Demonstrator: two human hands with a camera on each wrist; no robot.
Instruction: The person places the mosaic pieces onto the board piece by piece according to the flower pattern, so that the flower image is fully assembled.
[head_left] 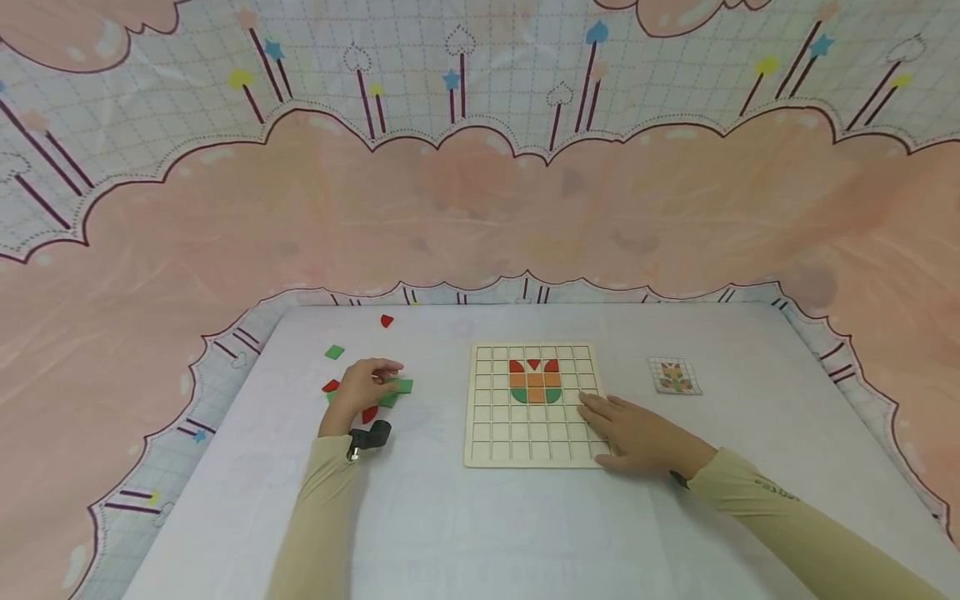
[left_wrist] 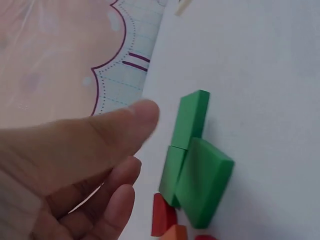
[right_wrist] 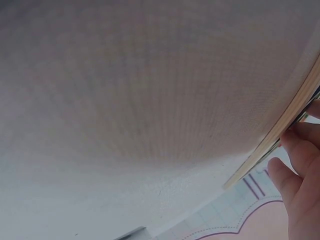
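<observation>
My left hand (head_left: 358, 390) hovers beside a small heap of colored tiles, fingers loosely bent. In the left wrist view no tile lies between thumb (left_wrist: 125, 122) and fingers. Closest to it are green tiles (left_wrist: 205, 182), with a red tile (left_wrist: 162, 215) and an orange tile (left_wrist: 175, 233) below them. My right hand (head_left: 637, 433) rests with extended fingers on the right edge of a wooden grid board (head_left: 491, 435). A tulip-like shape of red, orange and green tiles (head_left: 536, 381) sits in the board's upper middle. The right wrist view shows fingers (right_wrist: 300, 150) touching the board's edge.
A small pattern card (head_left: 675, 376) with a flower picture lies right of the board. A single red tile (head_left: 386, 320) and a green tile (head_left: 334, 352) lie apart, behind the heap. White cloth (head_left: 525, 533) covers the table, and a patterned curtain (head_left: 480, 208) hangs behind.
</observation>
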